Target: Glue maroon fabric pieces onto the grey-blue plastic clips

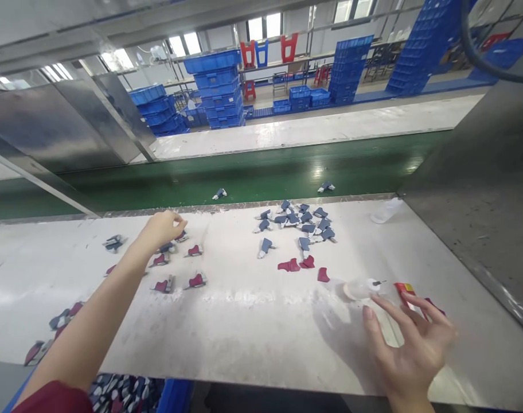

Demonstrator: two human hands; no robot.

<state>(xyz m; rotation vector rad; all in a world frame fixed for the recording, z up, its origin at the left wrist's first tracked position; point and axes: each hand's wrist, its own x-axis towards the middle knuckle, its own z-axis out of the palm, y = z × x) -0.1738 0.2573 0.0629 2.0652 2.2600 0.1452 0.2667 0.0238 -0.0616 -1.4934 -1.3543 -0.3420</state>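
My left hand [164,228] is bent down over small parts at the left of the white table, its fingers curled together by a maroon-and-grey part [182,236]; whether it grips that part is hidden. More maroon-faced parts [195,250] lie around it. On the right, my right hand [410,338] has its fingers spread and holds nothing. Just beyond its fingertips lies a white bottle [361,288] with a thin dark tip, on its side. A red and yellow packet [405,292] is partly behind the fingers. Loose maroon pieces [323,275] lie left of the bottle.
Several blue-grey parts [291,218] are clustered at the table's far middle. Two more [219,194] lie on the green belt [261,166]. A clear cup-like item [386,211] stands back right, near a metal panel [485,189]. Below the near edge, a blue bin [175,394] holds parts.
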